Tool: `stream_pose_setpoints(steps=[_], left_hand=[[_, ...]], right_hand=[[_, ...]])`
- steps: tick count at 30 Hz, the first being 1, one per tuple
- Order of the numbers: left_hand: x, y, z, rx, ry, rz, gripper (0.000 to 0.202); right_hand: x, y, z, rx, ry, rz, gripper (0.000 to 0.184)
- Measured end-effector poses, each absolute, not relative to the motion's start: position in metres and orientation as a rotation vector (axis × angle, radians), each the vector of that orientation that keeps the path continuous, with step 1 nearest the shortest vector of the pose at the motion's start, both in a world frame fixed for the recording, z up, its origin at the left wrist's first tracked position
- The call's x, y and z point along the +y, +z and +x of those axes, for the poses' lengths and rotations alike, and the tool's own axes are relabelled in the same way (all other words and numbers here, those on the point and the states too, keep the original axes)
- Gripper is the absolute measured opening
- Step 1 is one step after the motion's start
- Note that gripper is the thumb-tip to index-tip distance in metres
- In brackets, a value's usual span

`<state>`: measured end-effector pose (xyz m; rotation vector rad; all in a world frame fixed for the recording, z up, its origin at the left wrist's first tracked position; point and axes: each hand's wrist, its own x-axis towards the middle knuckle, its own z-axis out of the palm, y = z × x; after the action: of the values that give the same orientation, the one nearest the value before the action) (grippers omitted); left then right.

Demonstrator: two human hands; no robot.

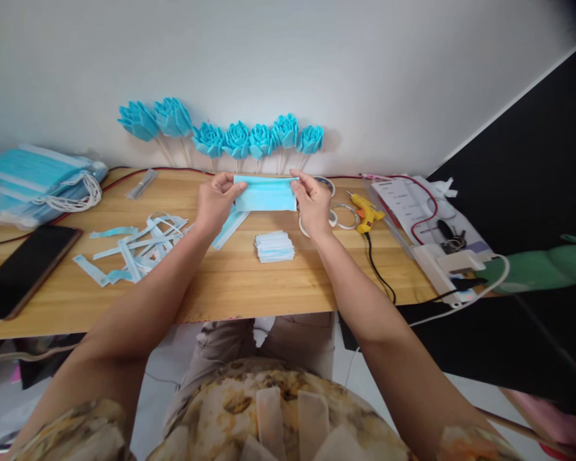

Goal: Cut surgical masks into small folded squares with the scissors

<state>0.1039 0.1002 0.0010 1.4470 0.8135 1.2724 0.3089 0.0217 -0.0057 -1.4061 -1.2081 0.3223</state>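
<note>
Both hands hold a light blue piece of face mask fabric (265,193) stretched flat above the wooden table (230,282). My left hand (215,203) pinches its left end and my right hand (312,202) pinches its right end. Below the fabric, on the table, lies a small stack of cut blue and white pieces (274,246). A long blue strip (229,229) rests under my left hand. Cut mask strips and ear loops (134,251) are scattered to the left.
Several blue fabric roses on sticks (230,137) lean on the wall. A pile of face masks (38,182) and a black phone (22,269) lie at the left. A yellow glue gun (366,211), tape rolls (344,216), papers and a power strip (448,269) sit at the right.
</note>
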Motion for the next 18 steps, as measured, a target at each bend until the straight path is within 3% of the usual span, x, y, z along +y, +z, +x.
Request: stream_pose_setpoints(steps=[14,18], left_hand=[[0.099,-0.003,0.108,0.733,1.314,1.388,0.048],[0.104,-0.002,0.103,0.796,1.363,1.392,0.043]], right_hand=[[0.028,-0.016,0.306,-1.153,0.509,-1.259,0.041],[0.026,-0.014,0.298,-1.181,0.574,-1.280,0.042]])
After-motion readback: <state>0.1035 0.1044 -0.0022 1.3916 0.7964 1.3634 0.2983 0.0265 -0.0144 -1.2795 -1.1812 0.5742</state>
